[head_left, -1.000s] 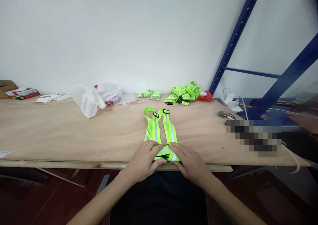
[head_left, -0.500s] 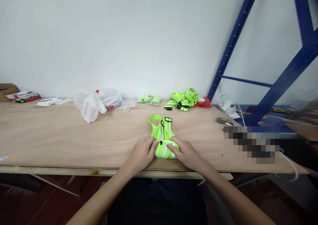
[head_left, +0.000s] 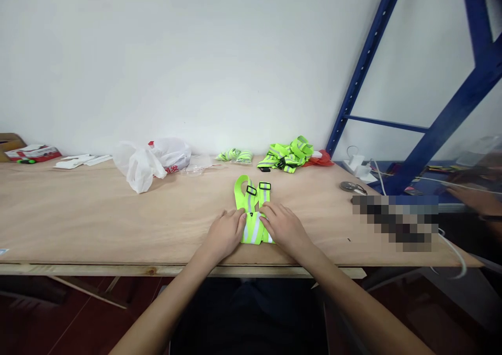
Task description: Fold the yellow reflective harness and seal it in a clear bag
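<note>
A neon-green reflective safety vest [head_left: 252, 228] made of straps with silver stripes lies on the table before me. Its lower part is folded into a compact bundle, while a loop and a strap with black buckles stretch away from me. At the bundle's left edge, my left hand [head_left: 226, 233] has its fingers curled closed on the fabric. My right hand [head_left: 285, 228] grips the right side from above, thumb pointing inward. Some fingertips of both hands are hidden.
Against the wall lie more reflective straps [head_left: 288, 155], bagged straps [head_left: 235, 156], white plastic bags [head_left: 141, 167] and white strips [head_left: 82, 160]. A box [head_left: 33, 153] sits far left. Right are a blue rack [head_left: 364, 67], a charger [head_left: 356, 164], a pixelated object and another person's blurred arm [head_left: 476, 198].
The folded part has been turned over farther from me and now lies flatter. Both hands have shifted slightly away from me, and the left buckle has moved toward the left.
</note>
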Available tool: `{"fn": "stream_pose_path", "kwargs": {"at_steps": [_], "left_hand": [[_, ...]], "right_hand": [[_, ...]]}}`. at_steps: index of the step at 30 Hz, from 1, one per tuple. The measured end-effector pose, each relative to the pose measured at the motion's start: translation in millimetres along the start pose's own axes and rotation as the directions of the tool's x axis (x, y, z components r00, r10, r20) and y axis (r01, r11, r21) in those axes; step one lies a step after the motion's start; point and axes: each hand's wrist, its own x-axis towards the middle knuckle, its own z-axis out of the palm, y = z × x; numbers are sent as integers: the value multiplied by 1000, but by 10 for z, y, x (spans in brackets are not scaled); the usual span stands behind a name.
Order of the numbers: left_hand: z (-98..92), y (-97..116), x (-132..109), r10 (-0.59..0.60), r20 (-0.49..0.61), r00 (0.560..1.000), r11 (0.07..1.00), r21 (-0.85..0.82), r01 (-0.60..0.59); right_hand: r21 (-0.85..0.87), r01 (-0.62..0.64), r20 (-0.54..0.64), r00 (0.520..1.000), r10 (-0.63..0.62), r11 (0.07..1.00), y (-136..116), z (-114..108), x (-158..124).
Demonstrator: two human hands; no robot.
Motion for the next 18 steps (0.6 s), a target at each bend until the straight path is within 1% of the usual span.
{"fn": "stream_pose_path", "kwargs": {"at_steps": [2, 6, 9, 13, 16, 18], "left_hand": [[59, -42, -12, 20, -18, 1000, 1000, 19, -19], [126, -53, -46, 43, -17, 999, 999, -11, -44], [99, -8, -95, 45, 27, 999, 998, -46, -43], [19, 86, -239, 35, 102, 994, 994, -107, -24], [15, 151, -350, 24, 100, 995, 991, -137, -11], [43, 179, -388, 20, 85, 996, 991, -137, -8]], "right_hand": [[25, 4, 68, 998, -6, 1000, -6, 30, -63], [127, -56, 85, 995, 45, 990, -2, 43, -250], [199, -64, 124, 992, 40, 978, -6, -33, -335], [262, -44, 181, 983, -4, 964, -43, -180, -379], [271, -38, 238, 971, -29, 962, -89, -231, -421], [259, -34, 258, 966, -35, 965, -116, -218, -452]]}}
